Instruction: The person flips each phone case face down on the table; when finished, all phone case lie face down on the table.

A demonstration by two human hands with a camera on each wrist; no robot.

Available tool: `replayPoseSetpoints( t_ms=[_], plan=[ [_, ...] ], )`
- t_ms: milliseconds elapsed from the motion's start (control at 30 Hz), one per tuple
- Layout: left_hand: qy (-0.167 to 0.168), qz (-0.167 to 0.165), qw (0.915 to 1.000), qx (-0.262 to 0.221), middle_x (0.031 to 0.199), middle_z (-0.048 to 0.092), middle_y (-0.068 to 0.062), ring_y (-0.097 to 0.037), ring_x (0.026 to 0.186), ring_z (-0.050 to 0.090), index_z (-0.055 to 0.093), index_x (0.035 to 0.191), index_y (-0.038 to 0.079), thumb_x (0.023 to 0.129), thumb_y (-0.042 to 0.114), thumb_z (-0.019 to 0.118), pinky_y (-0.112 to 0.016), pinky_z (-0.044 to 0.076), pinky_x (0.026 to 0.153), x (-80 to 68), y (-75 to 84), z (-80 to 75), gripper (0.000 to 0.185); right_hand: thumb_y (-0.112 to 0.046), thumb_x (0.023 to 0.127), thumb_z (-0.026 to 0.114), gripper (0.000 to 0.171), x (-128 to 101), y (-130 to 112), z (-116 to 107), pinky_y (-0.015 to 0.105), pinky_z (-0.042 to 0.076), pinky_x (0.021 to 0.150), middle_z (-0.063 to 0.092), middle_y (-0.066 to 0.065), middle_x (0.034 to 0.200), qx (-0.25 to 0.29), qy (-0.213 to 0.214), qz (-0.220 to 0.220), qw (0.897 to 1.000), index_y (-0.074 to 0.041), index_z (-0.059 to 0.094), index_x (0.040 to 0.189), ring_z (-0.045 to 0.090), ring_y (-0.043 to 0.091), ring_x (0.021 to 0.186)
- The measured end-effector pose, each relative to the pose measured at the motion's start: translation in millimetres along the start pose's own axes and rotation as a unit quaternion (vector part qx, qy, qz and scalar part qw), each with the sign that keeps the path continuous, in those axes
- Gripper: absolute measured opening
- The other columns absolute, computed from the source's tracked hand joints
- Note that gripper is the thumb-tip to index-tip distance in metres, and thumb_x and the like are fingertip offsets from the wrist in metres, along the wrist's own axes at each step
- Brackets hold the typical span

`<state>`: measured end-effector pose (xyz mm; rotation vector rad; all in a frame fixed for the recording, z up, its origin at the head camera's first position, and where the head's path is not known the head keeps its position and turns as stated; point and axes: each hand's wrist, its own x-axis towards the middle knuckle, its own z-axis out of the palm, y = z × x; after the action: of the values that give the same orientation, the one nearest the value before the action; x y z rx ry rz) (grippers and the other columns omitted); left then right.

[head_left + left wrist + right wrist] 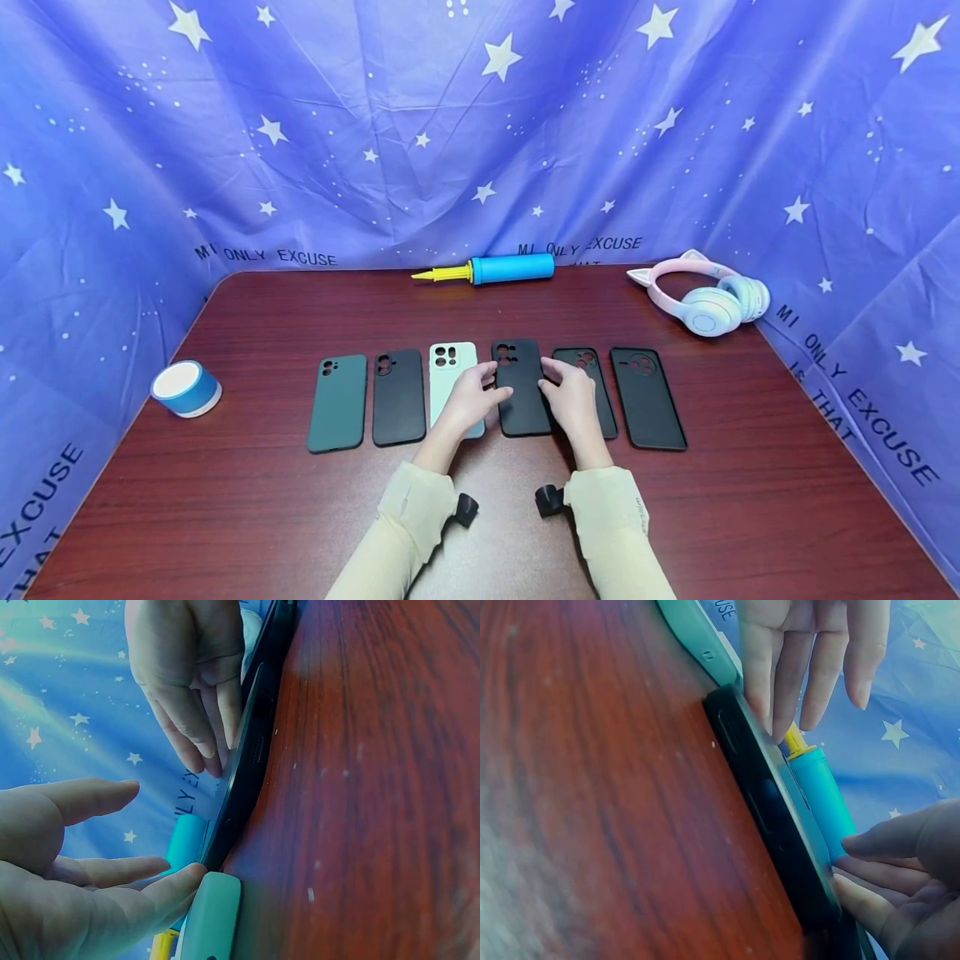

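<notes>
Going left to right across the dark wood table (247, 500): a little blue-and-white round speaker (186, 388) sits over at the left edge of the frame, then comes a row of six phone cases lying flat, namely a dark green case (338, 403), a black case (398, 397), a mint case (448, 367), then the black middle case (519, 383) that both hands are on, then a case with its inside showing (596, 379) and another like it at the right end (647, 397). The left hand (471, 400) rests with fairly straight fingers (161, 889) against the middle case's left edge, and the right hand (570, 398) has its fingertips (855, 896) on the right edge; neither really wraps around it, so it's more a light two-sided touch than a proper grip, both hands loosely spread. The wrist views show the case tipped up a bit on one long edge rather than dead flat. Probably the way to handle this well is to keep pressure even on both long edges so the soft case doesn't flex or skid into the mint one touching its left side. Nothing here really works as a container; the open-side-up cases look empty. At the back of the frame lie a blue and yellow hand pump (491, 270) and, upper right, pink cat-ear headphones (708, 298).
</notes>
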<state>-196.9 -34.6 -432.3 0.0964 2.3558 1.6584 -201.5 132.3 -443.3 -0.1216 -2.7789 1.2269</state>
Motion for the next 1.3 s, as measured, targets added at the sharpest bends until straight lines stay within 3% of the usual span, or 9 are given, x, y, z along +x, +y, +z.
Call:
replayPoseSetpoints(
  t_ms=[200,367,600,833,967,1133,1300],
  plan=[
    [0.0,0.004,0.9999,0.011,0.144,0.046,-0.027,-0.038,0.133,0.048,0.04,0.143,-0.007,0.092,0.011,0.063,-0.045,0.044,0.108,0.2,0.6,-1.1,0.059,-0.007,0.089,0.066,0.039,-1,-2,0,0.053,0.038,0.11,0.068,0.016,0.121,0.003,-0.007,0.004,1.0,-0.002,0.062,0.128,0.06,0.032,0.12],
    [0.001,0.014,0.9998,0.014,0.145,0.044,-0.027,-0.038,0.135,0.045,0.039,0.144,-0.006,0.092,0.012,0.064,-0.044,0.042,0.11,1.1,0.3,-1.9,0.06,-0.012,0.09,0.066,0.039,0,2,-4,0.053,0.035,0.112,0.067,0.015,0.122,0.026,-0.006,0.0,1.0,-0.003,0.062,0.129,0.059,0.031,0.121],
    [0.02,0.049,0.9976,-0.045,0.148,0.043,-0.024,-0.035,0.139,0.041,0.038,0.144,-0.006,0.092,0.009,0.063,-0.04,0.039,0.113,0.7,5.7,3.8,0.059,-0.016,0.093,0.064,0.043,5,14,-24,0.045,0.045,0.107,0.062,0.014,0.131,0.096,0.006,0.024,0.995,-0.005,0.057,0.134,0.058,0.028,0.125],
    [0.057,0.083,0.9911,-0.088,0.145,0.047,-0.024,-0.034,0.136,0.045,0.038,0.144,-0.006,0.093,0.007,0.062,-0.043,0.042,0.111,7.2,17.8,25.8,0.058,-0.017,0.091,0.066,0.043,7,26,-44,0.044,0.046,0.105,0.064,0.014,0.128,0.096,0.057,0.015,0.994,-0.005,0.06,0.131,0.06,0.027,0.122],
    [0.071,0.08,0.9907,-0.084,0.143,0.051,-0.02,-0.031,0.133,0.05,0.04,0.144,-0.003,0.093,0.011,0.063,-0.04,0.045,0.108,12.2,24.0,44.4,0.058,-0.017,0.092,0.066,0.042,9,35,-53,0.042,0.043,0.108,0.064,0.014,0.128,0.086,0.07,0.028,0.993,-0.005,0.06,0.131,0.06,0.026,0.122],
    [0.064,0.066,0.9925,-0.08,0.142,0.052,-0.019,-0.03,0.13,0.052,0.042,0.143,-0.002,0.093,0.012,0.063,-0.037,0.047,0.106,16.6,29.1,67.2,0.056,-0.018,0.094,0.064,0.041,9,45,-61,0.042,0.039,0.112,0.063,0.013,0.129,0.073,0.061,0.05,0.994,-0.006,0.059,0.133,0.058,0.025,0.124],
    [0.04,0.037,0.997,-0.054,0.144,0.049,-0.019,-0.031,0.13,0.053,0.042,0.144,-0.001,0.092,0.015,0.063,-0.037,0.048,0.105,17.3,31.6,80.0,0.058,-0.02,0.095,0.062,0.041,9,51,-66,0.042,0.042,0.109,0.064,0.013,0.129,0.065,0.054,0.064,0.994,-0.007,0.058,0.134,0.059,0.026,0.123]
  ],
)
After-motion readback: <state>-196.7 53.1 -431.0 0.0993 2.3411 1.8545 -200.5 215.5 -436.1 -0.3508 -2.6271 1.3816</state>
